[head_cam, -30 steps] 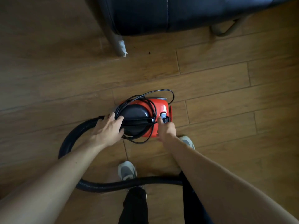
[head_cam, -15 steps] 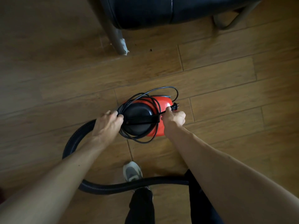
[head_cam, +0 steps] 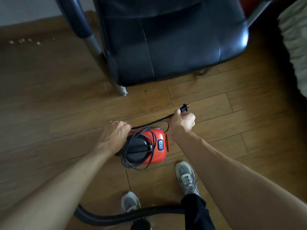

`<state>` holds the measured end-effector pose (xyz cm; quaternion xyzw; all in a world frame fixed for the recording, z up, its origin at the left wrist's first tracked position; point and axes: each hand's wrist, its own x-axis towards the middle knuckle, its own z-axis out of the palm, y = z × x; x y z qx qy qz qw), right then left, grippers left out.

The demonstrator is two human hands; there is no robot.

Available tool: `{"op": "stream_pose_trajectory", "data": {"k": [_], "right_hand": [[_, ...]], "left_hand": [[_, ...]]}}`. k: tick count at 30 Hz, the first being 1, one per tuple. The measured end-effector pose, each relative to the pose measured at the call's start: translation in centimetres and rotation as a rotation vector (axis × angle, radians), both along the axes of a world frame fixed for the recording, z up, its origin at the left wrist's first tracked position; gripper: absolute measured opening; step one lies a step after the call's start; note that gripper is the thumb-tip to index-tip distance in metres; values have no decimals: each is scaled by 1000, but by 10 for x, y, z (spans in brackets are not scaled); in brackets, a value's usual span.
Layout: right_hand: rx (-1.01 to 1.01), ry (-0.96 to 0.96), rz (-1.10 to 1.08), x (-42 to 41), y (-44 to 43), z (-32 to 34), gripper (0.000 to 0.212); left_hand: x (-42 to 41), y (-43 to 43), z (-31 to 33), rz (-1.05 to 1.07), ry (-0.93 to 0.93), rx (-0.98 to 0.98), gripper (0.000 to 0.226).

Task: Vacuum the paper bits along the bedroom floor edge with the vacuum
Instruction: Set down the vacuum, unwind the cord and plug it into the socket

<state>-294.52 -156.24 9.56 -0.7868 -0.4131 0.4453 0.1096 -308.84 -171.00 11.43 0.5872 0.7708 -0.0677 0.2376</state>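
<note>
A: Where's the vacuum?

B: On the wooden floor, just in front of the person's shoes, with the black chair beyond it. It's red with a black round top, and loops of black cord lie over and around it.

A: And the hands?

B: The right hand is closed around the cord just behind the plug, which sticks out past the fist with its prongs pointing up and right. A stretch of cord runs taut from that fist back to the left hand.

A: What's the left one doing?

B: It's pressed on the vacuum's left side, fingers curled over the far edge. It seems to pinch the cord there, though the view is too blurred to be sure.

A: The hose?

B: The black hose curves along the bottom, passing the shoes.

A: Any paper bits?

B: A few pale paper bits lie along the floor edge at upper left, well apart from the vacuum, by the wall.
</note>
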Motion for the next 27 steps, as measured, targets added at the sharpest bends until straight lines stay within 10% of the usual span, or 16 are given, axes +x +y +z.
{"op": "stream_pose_trajectory", "data": {"k": [7,27], "right_hand": [[176,0,-38,-1,41,97,33],[803,175,129,4,134,485,28]], "left_hand": [[2,46,58,110,-225,68,22],[29,155,386,213,-92,541,22]]}}
